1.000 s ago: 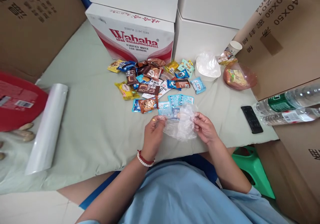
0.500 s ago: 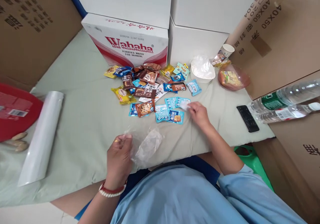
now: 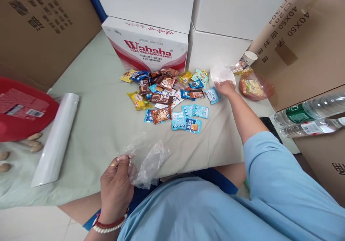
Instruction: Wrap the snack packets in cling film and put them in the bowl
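My left hand (image 3: 118, 174) pinches a crumpled clear plastic bag (image 3: 152, 162) that hangs over the table's front edge. Farther out, my right hand (image 3: 225, 87) is at the near rim of a white bowl (image 3: 219, 74), its fingers curled against it and hiding part of its front. Just left of those fingers lies a light-blue snack packet (image 3: 212, 96). Several flat blue packets (image 3: 178, 120) rest on the cloth between my hands. Behind them is a pile of wrapped snacks, with brown cocoa packets (image 3: 161, 98) and a yellow packet (image 3: 139, 101) among them.
A Wahaha carton (image 3: 148, 50) stands behind the pile. On the right are a reddish clear bowl (image 3: 254, 86), a paper cup (image 3: 249, 58), water bottles (image 3: 304, 111) and a partly covered phone (image 3: 271, 128). A white roll (image 3: 56, 140) and red package (image 3: 24, 108) lie left.
My right hand has moved from the flat blue packets out to the white bowl. My left hand has drawn back slightly leftward with the plastic bag. The view has shifted a little.
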Demonstrator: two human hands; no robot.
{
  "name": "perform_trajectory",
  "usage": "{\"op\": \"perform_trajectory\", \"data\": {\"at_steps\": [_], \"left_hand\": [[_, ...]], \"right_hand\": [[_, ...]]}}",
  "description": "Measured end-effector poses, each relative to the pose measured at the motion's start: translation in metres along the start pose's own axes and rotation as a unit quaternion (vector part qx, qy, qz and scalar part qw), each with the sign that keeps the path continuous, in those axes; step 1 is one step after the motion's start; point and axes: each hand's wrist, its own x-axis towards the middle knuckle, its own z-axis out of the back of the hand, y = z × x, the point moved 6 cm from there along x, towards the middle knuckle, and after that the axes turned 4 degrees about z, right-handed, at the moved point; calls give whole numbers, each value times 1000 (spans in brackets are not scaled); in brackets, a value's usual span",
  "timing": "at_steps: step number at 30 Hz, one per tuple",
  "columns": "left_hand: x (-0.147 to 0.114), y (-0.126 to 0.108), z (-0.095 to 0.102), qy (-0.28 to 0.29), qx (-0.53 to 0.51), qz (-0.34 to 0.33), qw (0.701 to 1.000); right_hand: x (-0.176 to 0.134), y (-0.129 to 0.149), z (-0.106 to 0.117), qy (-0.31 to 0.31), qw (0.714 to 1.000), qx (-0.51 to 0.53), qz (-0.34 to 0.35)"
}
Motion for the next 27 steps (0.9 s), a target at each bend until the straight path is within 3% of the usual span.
{"op": "perform_trajectory", "data": {"at_steps": [3,6,7,10,11,12,13,15,18,21,24,27], "left_hand": [[-4,-4,-12,24,-20,-10,999],[-1,-7,-27,47,-42,-15,998],[1,-7,-32,56,-47,-14,997],[3,-6,-50,82,-53,-24,995],[2,-6,-56,92,-52,-35,994],[0,-6,-62,103,-49,-45,993],[-2,-6,-68,116,-44,-54,991],[-8,-4,-79,149,-31,-63,986],[-12,-6,-86,175,-20,-67,982],[-3,-10,-76,136,-40,-78,987],[14,-8,-54,73,-23,-94,993],[30,3,-38,64,70,-91,991]], "right_hand": [[-20,10,10,-13,1000,9,10],[-74,33,23,-81,984,154,36],[-100,43,16,-47,969,240,35],[-196,85,-27,108,942,315,42],[-228,102,-46,173,922,345,35],[-259,117,-69,257,872,417,-11],[-284,132,-87,302,824,476,-58],[-314,155,-112,337,745,560,-132],[-318,167,-125,329,689,620,-183],[-298,151,-113,283,700,629,-187],[-278,117,-91,220,751,598,-172],[-268,81,-73,167,808,542,-160]]}}
